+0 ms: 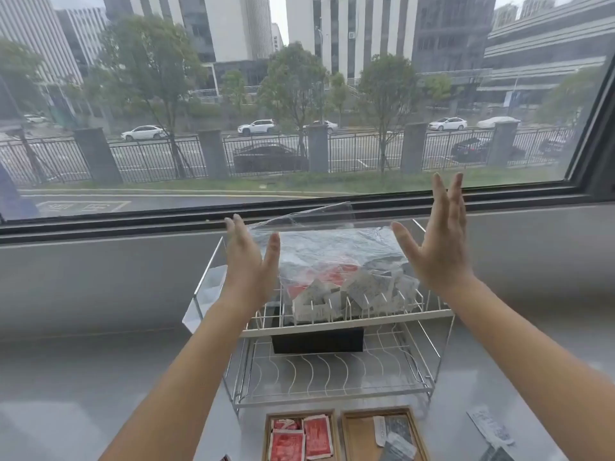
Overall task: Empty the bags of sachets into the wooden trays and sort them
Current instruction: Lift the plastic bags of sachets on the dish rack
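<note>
Lying nearest on the grey bench [100,377], two wooden trays sit side by side: the left tray [267,437] holds red sachets [317,435], the right tray [349,437] white and dark sachets [394,437]. Beyond them, a clear bag of sachets [332,261] rests on the upper tier of a wire rack [332,384]. Left hand [249,264] and right hand [436,247] flank the bag, each grip released, fingers spread, palms facing inward.
</note>
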